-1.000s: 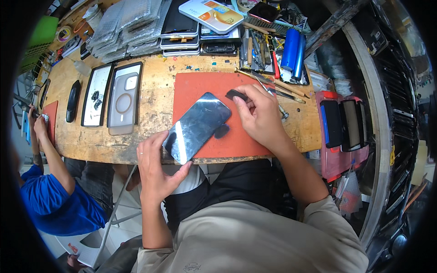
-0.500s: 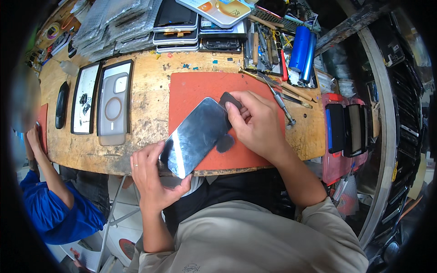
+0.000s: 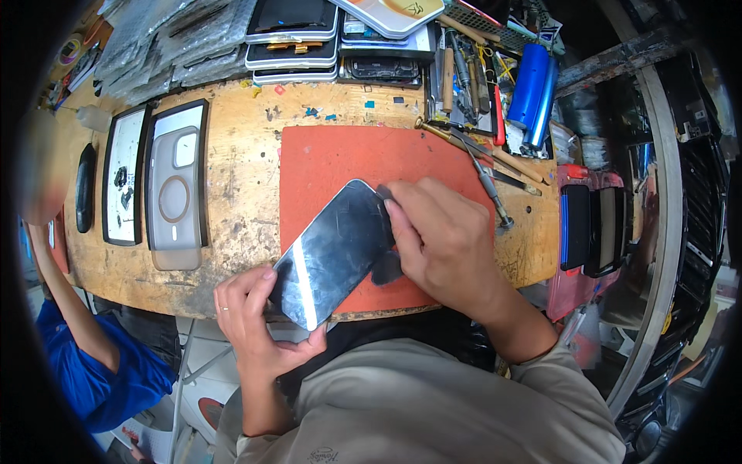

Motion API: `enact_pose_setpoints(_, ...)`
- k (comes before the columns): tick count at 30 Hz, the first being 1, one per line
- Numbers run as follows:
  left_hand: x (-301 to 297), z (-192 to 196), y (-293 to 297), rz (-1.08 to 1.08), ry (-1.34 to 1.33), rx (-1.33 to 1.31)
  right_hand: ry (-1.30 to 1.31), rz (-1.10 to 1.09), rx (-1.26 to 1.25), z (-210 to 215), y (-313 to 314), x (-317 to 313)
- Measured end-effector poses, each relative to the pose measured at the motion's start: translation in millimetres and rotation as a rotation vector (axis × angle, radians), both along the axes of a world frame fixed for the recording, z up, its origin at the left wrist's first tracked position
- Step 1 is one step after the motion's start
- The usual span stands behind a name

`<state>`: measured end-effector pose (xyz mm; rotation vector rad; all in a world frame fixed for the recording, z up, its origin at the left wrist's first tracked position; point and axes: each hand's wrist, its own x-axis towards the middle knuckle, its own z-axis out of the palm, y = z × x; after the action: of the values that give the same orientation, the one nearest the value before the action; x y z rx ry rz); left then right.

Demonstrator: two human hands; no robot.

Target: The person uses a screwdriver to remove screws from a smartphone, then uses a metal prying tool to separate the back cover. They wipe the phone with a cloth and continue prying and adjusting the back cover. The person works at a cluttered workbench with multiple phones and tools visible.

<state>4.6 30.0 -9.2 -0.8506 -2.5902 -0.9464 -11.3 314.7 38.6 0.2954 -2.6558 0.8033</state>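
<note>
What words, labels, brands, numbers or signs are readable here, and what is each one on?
No text here can be quoted.
Beige shirt: a small dark script mark near the lower edge, too small and blurred to read.
White box with rounded corners: yellowish print, cut off by the picture's top edge.
Phone: no lettering visible on its glossy dark face.
Grey case: a ring and a short bar, no lettering visible.

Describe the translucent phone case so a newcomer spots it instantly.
On the wooden workbench, left of the red mat, two black-rimmed trays lie side by side. The translucent grey phone case lies on the right-hand tray, its lower end jutting past the rim. A brownish ring marks it out from the left-hand tray, which holds loose dark fragments.
</note>
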Motion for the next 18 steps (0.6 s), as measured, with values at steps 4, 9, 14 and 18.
enact_pose_setpoints(4, -1, 3, 2, 0.002, 0.013, 0.000, -0.059, -0.012, 0.036, 0, 1, 0)
enact_pose_setpoints(9, -2, 9, 3, -0.006, -0.031, -0.002, 0.015, -0.072, -0.068, -8, -2, 1)
enact_pose_setpoints(14, 2, 13, 2, -0.027, -0.134, -0.009, -0.047, -0.108, -0.182, -4, -8, 6)
enact_pose_setpoints(18, -1, 22, 1, -0.057, -0.155, 0.033, -0.056, -0.131, -0.280, -1, -9, 11)
